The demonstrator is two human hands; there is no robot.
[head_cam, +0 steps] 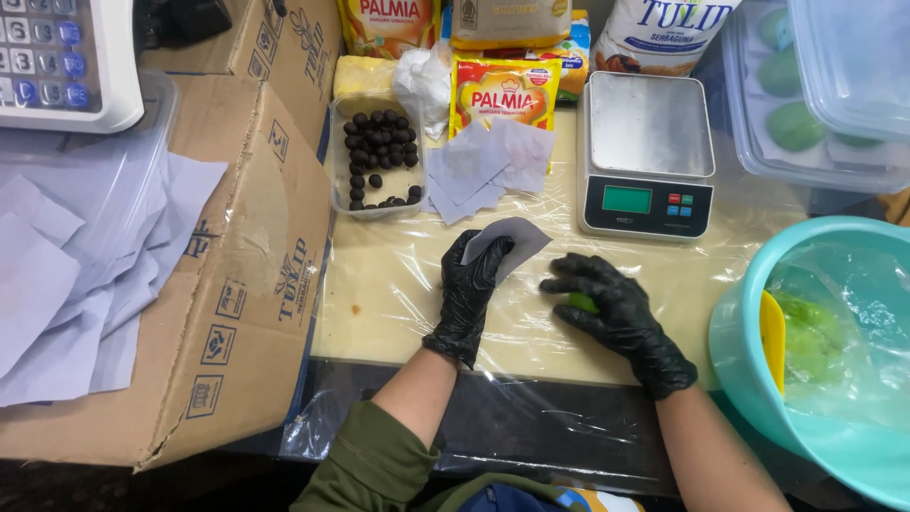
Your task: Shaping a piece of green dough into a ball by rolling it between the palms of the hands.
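Two gloved hands over plastic-wrapped board [398,294]: left hand [469,284] pinched paper square [507,242]; right hand [611,303] curled over green dough [581,302]. Best kept pressed flat, paper brought close alongside.

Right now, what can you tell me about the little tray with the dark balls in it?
The tray is a clear, shallow plastic rectangle, lying flat on the film-covered board beside the cardboard box. Small dark round balls crowd its far end, with a few loose along its left and near edges. Pale paper squares lie at its right. Neither gloved hand touches it.
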